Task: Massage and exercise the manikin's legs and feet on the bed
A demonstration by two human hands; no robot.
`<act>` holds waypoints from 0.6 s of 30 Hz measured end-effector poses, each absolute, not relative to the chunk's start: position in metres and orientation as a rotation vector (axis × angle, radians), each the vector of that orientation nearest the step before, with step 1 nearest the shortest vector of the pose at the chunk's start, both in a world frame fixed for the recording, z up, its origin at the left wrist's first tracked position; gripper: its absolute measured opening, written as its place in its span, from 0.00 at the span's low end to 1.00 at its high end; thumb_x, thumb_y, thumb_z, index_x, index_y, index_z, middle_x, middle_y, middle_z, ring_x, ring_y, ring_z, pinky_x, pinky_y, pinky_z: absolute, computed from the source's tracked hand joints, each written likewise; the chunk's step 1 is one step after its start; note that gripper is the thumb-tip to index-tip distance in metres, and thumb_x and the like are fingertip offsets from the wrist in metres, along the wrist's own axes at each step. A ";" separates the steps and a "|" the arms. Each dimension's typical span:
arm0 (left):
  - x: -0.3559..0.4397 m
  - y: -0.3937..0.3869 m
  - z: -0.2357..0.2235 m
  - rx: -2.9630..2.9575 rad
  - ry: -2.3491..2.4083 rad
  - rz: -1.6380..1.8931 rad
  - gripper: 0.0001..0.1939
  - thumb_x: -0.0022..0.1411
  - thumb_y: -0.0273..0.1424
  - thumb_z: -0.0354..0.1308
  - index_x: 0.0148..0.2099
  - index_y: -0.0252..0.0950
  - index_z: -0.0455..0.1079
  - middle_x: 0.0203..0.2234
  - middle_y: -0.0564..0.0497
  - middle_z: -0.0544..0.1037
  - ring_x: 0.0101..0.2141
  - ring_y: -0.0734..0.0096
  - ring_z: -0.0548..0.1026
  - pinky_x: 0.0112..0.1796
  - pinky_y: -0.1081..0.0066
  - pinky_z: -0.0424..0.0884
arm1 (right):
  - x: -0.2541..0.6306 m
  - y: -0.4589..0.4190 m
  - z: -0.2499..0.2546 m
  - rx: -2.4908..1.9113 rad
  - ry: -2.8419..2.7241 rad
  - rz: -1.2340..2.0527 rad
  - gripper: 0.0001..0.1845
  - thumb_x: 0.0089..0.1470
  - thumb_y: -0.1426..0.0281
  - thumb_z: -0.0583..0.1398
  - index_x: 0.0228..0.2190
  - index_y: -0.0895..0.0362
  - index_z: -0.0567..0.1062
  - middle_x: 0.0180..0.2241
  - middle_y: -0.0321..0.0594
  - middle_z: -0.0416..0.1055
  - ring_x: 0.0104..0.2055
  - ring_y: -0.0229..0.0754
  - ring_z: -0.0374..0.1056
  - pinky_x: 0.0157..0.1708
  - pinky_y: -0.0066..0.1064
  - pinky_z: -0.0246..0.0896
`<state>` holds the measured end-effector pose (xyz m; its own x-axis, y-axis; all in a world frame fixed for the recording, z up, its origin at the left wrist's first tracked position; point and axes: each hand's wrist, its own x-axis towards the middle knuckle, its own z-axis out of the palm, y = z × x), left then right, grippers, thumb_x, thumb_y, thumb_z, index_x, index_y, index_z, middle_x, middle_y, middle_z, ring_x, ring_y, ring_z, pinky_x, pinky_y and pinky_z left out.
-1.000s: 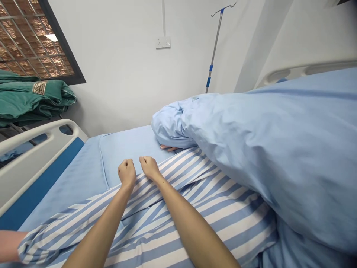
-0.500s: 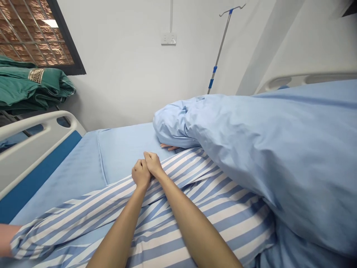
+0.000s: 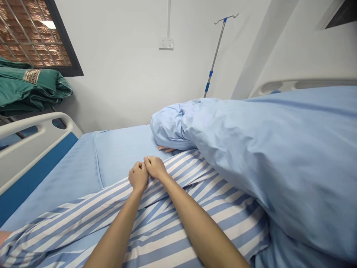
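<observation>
At the left stands the bed's end board (image 3: 25, 145); nearer, striped trousers (image 3: 78, 216) stretch across the blue sheet (image 3: 119, 149). At their far edge is the left hand (image 3: 138, 175), then the right hand (image 3: 155, 167) touching it. Both hands' fingers are curled inward; whether they grip fabric cannot be told. Rightmost, a blue quilt (image 3: 251, 149) overlaps the trousers.

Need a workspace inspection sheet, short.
Surface: light-blue bed sheet.
Things at the hands: striped trousers, creased, reaching across the sheet.
Clutter: blue quilt bunched at right, fingers showing under its edge; green cloth piled beyond the bed board.
Hands: left hand and right hand curled, close together at the far trouser leg; grip on cloth unclear.
Cables: nothing loose seen; conduit above wall socket.
Surroundings: drip stand, barred window.
</observation>
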<state>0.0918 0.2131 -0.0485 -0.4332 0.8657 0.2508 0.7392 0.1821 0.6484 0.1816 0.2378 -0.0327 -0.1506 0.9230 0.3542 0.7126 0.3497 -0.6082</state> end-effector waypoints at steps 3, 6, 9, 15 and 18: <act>0.093 0.211 -0.046 1.583 2.268 1.031 0.16 0.56 0.39 0.43 0.20 0.39 0.59 0.19 0.51 0.71 0.23 0.70 0.64 0.25 0.72 0.51 | 0.182 0.239 -0.038 -1.407 -1.862 0.456 0.22 0.58 0.64 0.47 0.19 0.56 0.70 0.20 0.36 0.68 0.23 0.35 0.56 0.25 0.28 0.41; 0.095 0.214 -0.039 1.559 2.221 0.956 0.17 0.56 0.40 0.43 0.20 0.38 0.61 0.19 0.51 0.71 0.23 0.70 0.64 0.25 0.73 0.53 | 0.184 0.241 -0.036 -1.342 -1.766 0.524 0.22 0.57 0.63 0.47 0.17 0.57 0.68 0.18 0.34 0.65 0.22 0.34 0.55 0.25 0.27 0.42; 0.100 0.227 -0.026 1.557 2.046 0.981 0.18 0.56 0.39 0.42 0.21 0.37 0.63 0.18 0.51 0.70 0.23 0.71 0.65 0.25 0.73 0.56 | 0.187 0.245 -0.034 -1.236 -1.626 0.623 0.22 0.56 0.62 0.47 0.15 0.57 0.64 0.16 0.32 0.61 0.21 0.34 0.53 0.23 0.26 0.43; 0.125 0.247 -0.012 1.377 1.882 1.309 0.19 0.58 0.37 0.38 0.23 0.36 0.64 0.17 0.52 0.69 0.21 0.73 0.64 0.23 0.73 0.57 | 0.193 0.253 -0.035 -1.015 -1.365 0.882 0.21 0.54 0.60 0.47 0.15 0.57 0.60 0.14 0.30 0.54 0.20 0.33 0.51 0.22 0.25 0.46; 0.136 0.238 -0.022 1.443 2.031 1.270 0.20 0.60 0.37 0.37 0.24 0.37 0.64 0.21 0.50 0.72 0.24 0.72 0.66 0.25 0.73 0.56 | 0.194 0.253 -0.035 -1.028 -1.328 0.854 0.20 0.52 0.59 0.49 0.15 0.56 0.57 0.15 0.29 0.52 0.20 0.32 0.49 0.21 0.25 0.45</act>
<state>0.1356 0.2382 -0.0224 -0.4244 0.8811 0.2089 0.5737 0.0832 0.8148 0.1936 0.2527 -0.0354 0.0814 0.9344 0.3468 0.0718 0.3416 -0.9371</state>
